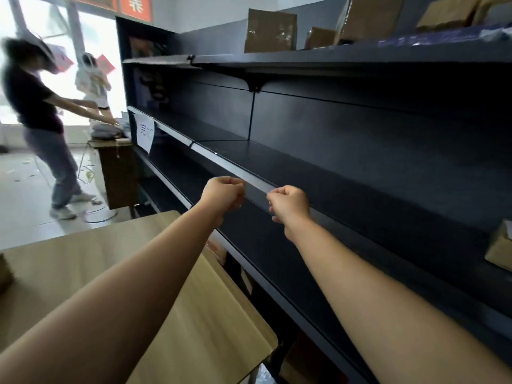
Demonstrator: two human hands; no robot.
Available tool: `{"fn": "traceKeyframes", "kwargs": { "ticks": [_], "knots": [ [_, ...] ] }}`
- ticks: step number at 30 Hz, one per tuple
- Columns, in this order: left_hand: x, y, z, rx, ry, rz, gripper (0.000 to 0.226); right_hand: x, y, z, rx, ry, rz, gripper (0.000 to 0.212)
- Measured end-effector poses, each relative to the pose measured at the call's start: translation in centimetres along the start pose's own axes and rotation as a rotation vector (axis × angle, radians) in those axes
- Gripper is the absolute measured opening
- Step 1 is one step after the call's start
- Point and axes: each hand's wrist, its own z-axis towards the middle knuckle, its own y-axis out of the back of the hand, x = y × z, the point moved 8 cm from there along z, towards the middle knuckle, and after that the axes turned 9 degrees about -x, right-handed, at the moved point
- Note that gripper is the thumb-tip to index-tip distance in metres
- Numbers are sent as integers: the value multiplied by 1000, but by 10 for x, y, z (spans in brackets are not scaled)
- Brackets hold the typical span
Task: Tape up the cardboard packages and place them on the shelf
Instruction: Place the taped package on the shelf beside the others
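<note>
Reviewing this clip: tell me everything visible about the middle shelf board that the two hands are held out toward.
The middle shelf is a long, dark, matte board, seemingly metal, with a pale strip along its front edge. It runs level between an upper shelf carrying cardboard packages and a lower board. Most of it is bare; one cardboard package sits at its far right. The left hand and right hand, both closed into fists, are at its front edge; actual contact cannot be told.

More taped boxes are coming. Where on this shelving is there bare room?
The dark middle shelf is bare from the white paper sign to the brown box corner. The top shelf is crowded with cardboard packages toward its right.
</note>
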Motion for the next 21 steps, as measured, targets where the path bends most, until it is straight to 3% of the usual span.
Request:
{"fn": "traceKeyframes", "kwargs": {
  "ticks": [21],
  "knots": [
    [78, 304, 27, -287, 132, 24, 11, 35, -284, -132, 341, 56, -70, 16]
  ]
}}
